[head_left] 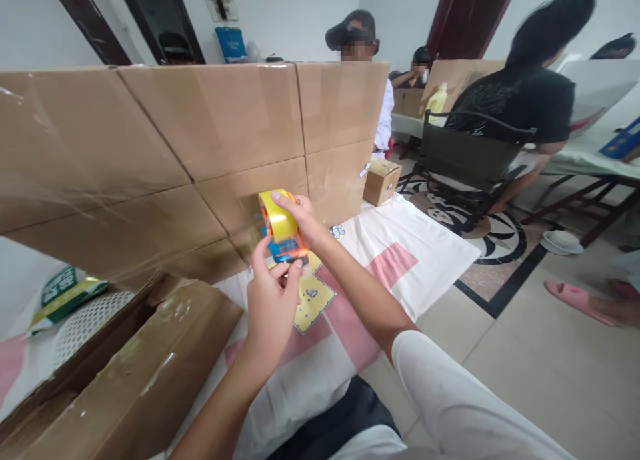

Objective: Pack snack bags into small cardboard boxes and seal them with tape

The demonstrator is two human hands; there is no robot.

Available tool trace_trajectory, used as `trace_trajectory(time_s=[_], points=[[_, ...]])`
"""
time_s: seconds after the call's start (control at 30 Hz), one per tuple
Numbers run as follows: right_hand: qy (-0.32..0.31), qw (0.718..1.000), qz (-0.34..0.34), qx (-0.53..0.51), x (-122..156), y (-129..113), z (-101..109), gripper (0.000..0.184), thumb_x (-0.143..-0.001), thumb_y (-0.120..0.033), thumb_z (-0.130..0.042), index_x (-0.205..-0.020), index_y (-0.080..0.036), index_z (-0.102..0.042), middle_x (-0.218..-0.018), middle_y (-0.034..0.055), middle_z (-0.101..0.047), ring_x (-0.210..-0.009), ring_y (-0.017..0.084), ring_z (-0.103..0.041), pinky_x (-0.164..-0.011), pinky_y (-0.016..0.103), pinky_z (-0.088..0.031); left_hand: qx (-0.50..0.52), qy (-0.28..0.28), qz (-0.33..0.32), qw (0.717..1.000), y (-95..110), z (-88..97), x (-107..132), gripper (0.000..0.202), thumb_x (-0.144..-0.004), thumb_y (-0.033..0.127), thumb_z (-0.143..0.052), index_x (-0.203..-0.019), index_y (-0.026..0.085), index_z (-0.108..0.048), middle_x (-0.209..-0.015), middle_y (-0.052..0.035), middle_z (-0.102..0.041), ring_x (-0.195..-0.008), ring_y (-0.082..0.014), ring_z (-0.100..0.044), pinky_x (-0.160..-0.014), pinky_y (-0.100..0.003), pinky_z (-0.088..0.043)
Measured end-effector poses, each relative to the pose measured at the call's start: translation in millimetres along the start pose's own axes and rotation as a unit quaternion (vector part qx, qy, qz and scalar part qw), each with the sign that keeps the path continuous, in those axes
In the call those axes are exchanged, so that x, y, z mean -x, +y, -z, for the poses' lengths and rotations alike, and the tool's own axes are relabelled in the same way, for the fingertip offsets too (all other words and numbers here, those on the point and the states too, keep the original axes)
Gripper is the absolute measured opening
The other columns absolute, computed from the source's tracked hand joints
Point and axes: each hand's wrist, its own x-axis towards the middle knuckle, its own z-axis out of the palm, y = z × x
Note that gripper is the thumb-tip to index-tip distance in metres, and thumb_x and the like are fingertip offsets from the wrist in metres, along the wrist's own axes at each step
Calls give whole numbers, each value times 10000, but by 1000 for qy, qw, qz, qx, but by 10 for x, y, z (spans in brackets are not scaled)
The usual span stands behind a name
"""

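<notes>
A tape dispenser (286, 237) with a blue and orange body and a roll of yellow tape is held up in front of the cardboard wall. My right hand (304, 219) grips it from the right, with the thumb across the yellow roll. From below, my left hand (273, 287) closes on its lower end, thumb and fingertips at the front edge. Whether those fingertips also pinch a loose end of tape is too small to tell. Beneath both hands lies a white, pink and yellow patterned cloth (350, 313).
A tall cardboard partition (215, 127) stands just beyond my hands. At lower left is an open cardboard box (150, 373), beside a white mesh basket (87, 327) and a green packet (65, 293). A small carton (383, 180) sits at the cloth's far edge. People sit beyond; one occupies a chair (465, 160).
</notes>
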Motion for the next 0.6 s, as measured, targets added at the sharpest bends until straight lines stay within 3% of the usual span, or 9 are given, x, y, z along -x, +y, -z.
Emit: trace_trajectory(time_s=[0.13,0.27,0.43,0.6], points=[[32,999,9,-9,-56,33,35,571,-801,-792,-630,-742,-228,-575,-649,48,-622,-607,193,-608,-562,335,-530,10,-7,-16,1000,7,-45,46,631,-954,372,-625,-1510,239,-357,-908,-32,-790,-569,-146,-645,-563,-242,-451],[80,996,33,-29,-97,-34,118,592,-818,-810,-591,-792,-219,-576,-658,44,-609,-652,206,-640,-584,343,-545,5,-24,-31,999,-17,-102,129,588,-956,326,-611,-1493,222,-394,-830,-10,-770,-631,-165,-675,-582,-245,-428],[67,997,15,-34,-131,-79,212,625,-828,-834,-553,-872,-211,-586,-708,49,-615,-754,232,-684,-615,352,-551,6,-30,-8,1000,-107,-80,198,482,-962,328,-606,-1400,236,-426,-815,7,-757,-714,-169,-700,-646,-249,-461],[58,998,18,-25,-119,-7,121,641,-825,-848,-561,-844,-207,-581,-718,49,-617,-663,196,-649,-570,340,-547,37,-14,57,998,-150,-47,321,366,-974,413,-598,-1272,251,-460,-887,-4,-754,-554,-129,-623,-532,-235,-453]])
